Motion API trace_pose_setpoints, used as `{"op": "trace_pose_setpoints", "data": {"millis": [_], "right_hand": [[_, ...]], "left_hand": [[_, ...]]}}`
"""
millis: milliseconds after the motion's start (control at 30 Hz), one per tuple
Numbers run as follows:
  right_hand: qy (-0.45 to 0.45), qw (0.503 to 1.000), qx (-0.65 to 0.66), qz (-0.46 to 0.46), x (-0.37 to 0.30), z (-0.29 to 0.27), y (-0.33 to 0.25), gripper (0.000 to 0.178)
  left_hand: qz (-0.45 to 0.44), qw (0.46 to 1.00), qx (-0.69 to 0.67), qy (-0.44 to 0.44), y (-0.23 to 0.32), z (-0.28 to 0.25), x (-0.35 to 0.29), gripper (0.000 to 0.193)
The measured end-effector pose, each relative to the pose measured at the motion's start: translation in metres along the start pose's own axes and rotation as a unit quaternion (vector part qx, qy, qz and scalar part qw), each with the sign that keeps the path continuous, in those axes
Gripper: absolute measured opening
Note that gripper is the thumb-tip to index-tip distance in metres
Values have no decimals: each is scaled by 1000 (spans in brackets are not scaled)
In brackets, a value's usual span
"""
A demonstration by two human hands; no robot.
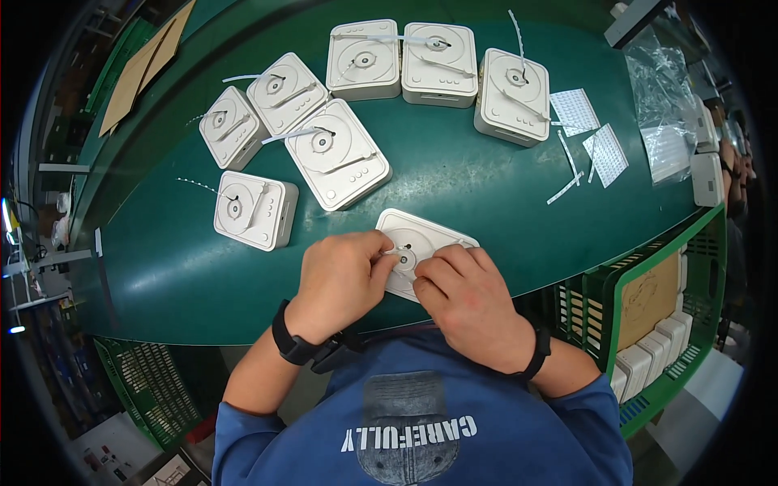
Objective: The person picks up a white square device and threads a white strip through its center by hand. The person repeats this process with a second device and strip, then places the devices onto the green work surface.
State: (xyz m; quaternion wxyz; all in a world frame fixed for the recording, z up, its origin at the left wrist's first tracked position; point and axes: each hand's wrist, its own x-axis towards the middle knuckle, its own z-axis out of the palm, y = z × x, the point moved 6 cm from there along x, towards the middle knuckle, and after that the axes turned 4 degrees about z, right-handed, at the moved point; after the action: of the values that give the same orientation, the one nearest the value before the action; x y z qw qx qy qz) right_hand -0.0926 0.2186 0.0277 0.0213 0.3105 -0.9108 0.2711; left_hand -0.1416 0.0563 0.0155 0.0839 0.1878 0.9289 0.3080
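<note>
Close to the table's near edge, a white box shaped like a small record player [433, 235] lies face up, turned at an angle. It has a round disc with a dark hub. At the disc's left side, my left hand [338, 271] is closed, thumb and forefinger pinched together. A pale, thin bit shows by those fingertips, too small to name. My right hand [470, 301] bends over the box's right half, fingers curled together close to its surface. Whatever those fingers grip is hidden under them. The two hands are a few centimetres apart, with the disc's hub between them.
Several similar white players [340, 154] stand across the green table [454, 182], most with pale strips or cords on top. White label sheets [574, 112] and loose strips [565, 188] lie at right, beside clear plastic bags [660, 89]. A green crate [604, 324] holding white boxes adjoins the right edge.
</note>
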Motion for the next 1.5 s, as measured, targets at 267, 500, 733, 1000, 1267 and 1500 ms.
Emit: {"op": "trace_pose_setpoints", "data": {"millis": [267, 500, 733, 1000, 1267, 1500], "right_hand": [[-93, 995, -25, -7, 19, -3, 14, 20], [-62, 997, -50, -25, 30, -6, 27, 20], [-8, 998, -47, -47, 28, -3, 29, 21], [83, 995, 59, -14, 27, 3, 39, 20], [120, 973, 159, 116, 18, 11, 41, 12], [109, 955, 171, 216, 13, 15, 39, 12]], "left_hand": [[45, 991, 26, 124, 8, 9, -16, 13], [88, 984, 20, 156, 10, 10, -23, 20], [39, 990, -13, 132, 10, 18, -30, 25], [50, 970, -26, 237, 12, 22, -32, 35], [50, 968, -134, 204, -5, 38, -32, 37], [67, 967, -221, 104, -12, 32, -15, 36]]}}
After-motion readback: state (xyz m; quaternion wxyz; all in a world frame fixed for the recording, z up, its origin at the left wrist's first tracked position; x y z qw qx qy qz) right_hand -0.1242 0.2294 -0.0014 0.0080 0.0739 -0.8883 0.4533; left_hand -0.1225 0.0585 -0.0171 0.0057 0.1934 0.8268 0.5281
